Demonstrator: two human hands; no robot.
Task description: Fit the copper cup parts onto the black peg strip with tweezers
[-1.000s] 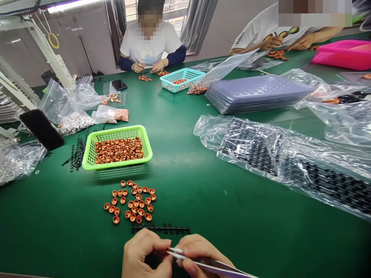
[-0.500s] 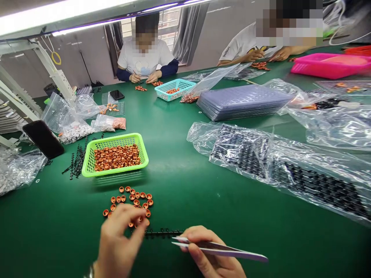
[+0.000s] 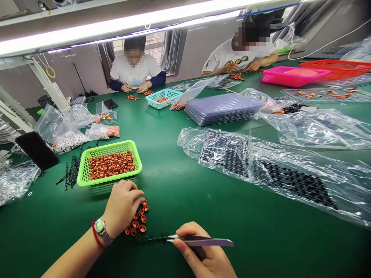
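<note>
Small orange ring-like cups (image 3: pixel 142 228) lie in a loose cluster on the green table. My left hand (image 3: pixel 123 206) reaches over the cluster, its fingers curled and tips drawn together at the cluster's far edge. Whether a cup is pinched there is hidden. With my right hand (image 3: pixel 199 251) I grip a pair of metal tweezers (image 3: pixel 211 242), their white tips pointing left. The tips are at the right end of a thin black strip with short side pegs (image 3: pixel 153 238). That strip lies just nearer to me than the cups.
A green basket (image 3: pixel 138 166) full of orange cups stands behind my left hand. Loose black strips (image 3: pixel 71 170) and a phone (image 3: pixel 37 150) are at left. Bagged black strips (image 3: pixel 226 150) and stacked clear trays (image 3: pixel 223 106) lie to the right. Two people work across the table.
My left hand has moved from the near side of the cups to their far edge, its back now covering part of them. The tweezer tips have come to the strip's right end. The view has shifted.
</note>
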